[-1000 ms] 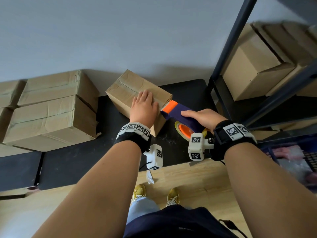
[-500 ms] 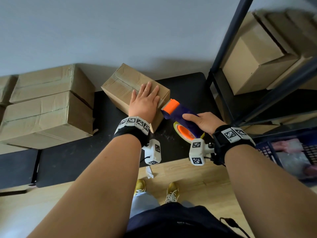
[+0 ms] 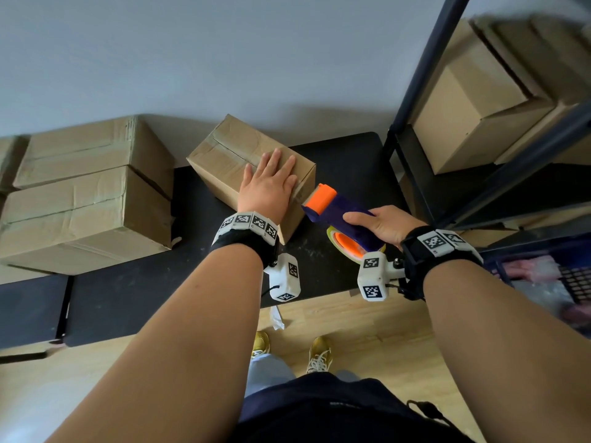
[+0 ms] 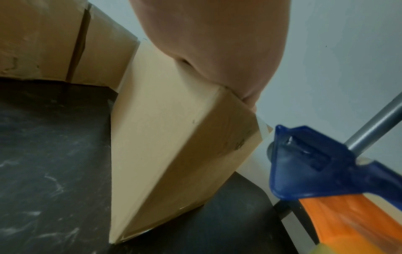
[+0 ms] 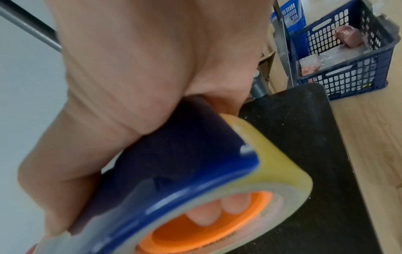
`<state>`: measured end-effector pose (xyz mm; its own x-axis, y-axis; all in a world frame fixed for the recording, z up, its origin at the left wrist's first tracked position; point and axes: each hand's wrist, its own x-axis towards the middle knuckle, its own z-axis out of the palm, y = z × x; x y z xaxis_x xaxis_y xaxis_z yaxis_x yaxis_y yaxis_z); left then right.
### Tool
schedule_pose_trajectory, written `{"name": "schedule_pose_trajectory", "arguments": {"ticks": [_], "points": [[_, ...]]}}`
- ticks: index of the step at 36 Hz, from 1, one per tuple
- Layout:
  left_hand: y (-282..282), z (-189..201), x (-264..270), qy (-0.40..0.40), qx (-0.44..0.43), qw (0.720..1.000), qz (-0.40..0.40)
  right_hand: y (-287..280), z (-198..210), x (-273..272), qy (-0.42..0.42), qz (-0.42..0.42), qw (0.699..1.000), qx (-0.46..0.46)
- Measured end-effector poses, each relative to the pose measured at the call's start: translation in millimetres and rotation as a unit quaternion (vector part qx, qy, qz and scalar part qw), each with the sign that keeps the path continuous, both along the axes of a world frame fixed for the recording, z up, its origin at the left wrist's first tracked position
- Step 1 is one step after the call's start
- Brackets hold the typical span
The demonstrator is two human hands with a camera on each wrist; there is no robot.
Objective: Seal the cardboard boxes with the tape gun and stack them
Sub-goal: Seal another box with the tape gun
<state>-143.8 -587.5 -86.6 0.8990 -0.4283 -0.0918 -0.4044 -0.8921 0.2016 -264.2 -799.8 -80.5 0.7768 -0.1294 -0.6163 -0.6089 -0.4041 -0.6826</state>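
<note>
Left hand (image 3: 268,183) flat, fingers (image 3: 281,161) straight on box (image 3: 224,148); right hand (image 3: 380,223) clamped on tape gun (image 3: 335,215), just right of left fingers, nose toward box's near-right end.

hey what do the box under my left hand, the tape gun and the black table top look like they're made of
Box: brown cardboard, matte, with creased folds and a glossy tape strip along the top seam. Tape gun: likely moulded plastic, glossy blue body with an orange head and hub, carrying a yellowish translucent tape roll. Table top: black, matte, faintly speckled and scuffed; possibly laminate or rubbery sheet, hard to tell.

Grey wall (image 3: 192,52), wooden floor (image 3: 377,327)
</note>
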Motion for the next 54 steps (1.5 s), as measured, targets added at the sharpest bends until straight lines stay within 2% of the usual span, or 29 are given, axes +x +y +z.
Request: {"name": "schedule_pose_trajectory", "arguments": {"ticks": [12,21,32,42,48,51,54], "points": [[1.2,-0.7,1.8,-0.006,0.010,1.000,-0.018,0.9,-0.5,-13.0,-0.001,0.005,1.000,-0.017],[-2.4,-3.1,0.1,-0.010,-0.002,1.000,-0.001,12.0,9.7,6.5,-0.038,0.018,0.997,-0.066],[-5.7,-4.0,-0.7,-0.011,-0.017,1.000,0.009,22.7,16.8,26.0,0.002,0.006,0.993,-0.119],[-5.6,-3.8,-1.6,-0.014,-0.030,0.999,0.011,22.0,35.8,37.6,0.039,-0.053,0.995,-0.069],[-2.0,-0.7,-0.9,0.002,-0.009,1.000,-0.002,21.8,20.2,27.6,0.076,-0.076,0.990,-0.089],[0.0,3.2,1.5,0.027,0.016,0.999,-0.031,19.5,17.4,21.4,0.074,-0.100,0.990,-0.073],[1.5,2.7,1.1,0.049,0.010,0.999,-0.020,14.2,19.6,18.8,0.065,-0.131,0.987,-0.069]]}}
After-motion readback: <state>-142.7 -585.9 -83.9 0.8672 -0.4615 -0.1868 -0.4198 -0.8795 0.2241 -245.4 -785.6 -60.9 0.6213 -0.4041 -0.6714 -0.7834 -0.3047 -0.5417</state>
